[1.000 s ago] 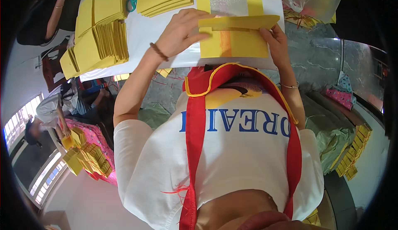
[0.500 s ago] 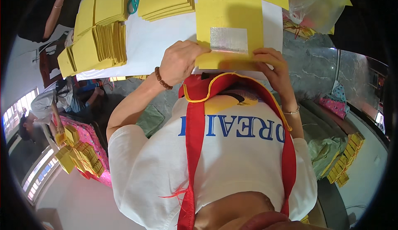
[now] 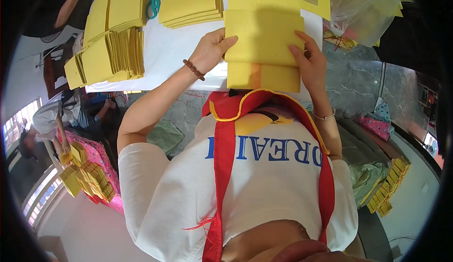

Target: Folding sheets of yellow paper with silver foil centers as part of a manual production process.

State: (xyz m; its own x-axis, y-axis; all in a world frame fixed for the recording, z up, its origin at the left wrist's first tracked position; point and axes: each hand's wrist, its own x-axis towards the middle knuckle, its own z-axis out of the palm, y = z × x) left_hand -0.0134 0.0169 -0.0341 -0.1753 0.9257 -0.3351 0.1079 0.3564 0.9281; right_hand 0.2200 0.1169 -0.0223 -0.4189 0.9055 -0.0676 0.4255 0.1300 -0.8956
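Observation:
In front of me, at the table's near edge, lies a yellow paper sheet (image 3: 264, 35) with one panel folded over; more yellow paper shows beyond and below it, the lower part carrying an orange strip (image 3: 255, 76). My left hand (image 3: 212, 49) pinches the panel's left edge, thumb on top. On the right edge, my right hand (image 3: 311, 63) grips with thumb and fingers. The silver patch seen earlier is hidden now. A stack of yellow sheets (image 3: 188, 4) lies just beyond my left hand.
Teal-handled scissors (image 3: 154, 6) and bundled yellow paper stacks (image 3: 106, 56) occupy the table's left side. A clear plastic bag (image 3: 361, 12) is at the far right. Another person (image 3: 52, 120) works at left beside more yellow bundles (image 3: 96, 177); an arm (image 3: 71, 2) shows at the far left.
The near edge of the yellow sheet has been brought up and away from me, covering the silver patch. Both hands moved farther from my body with it.

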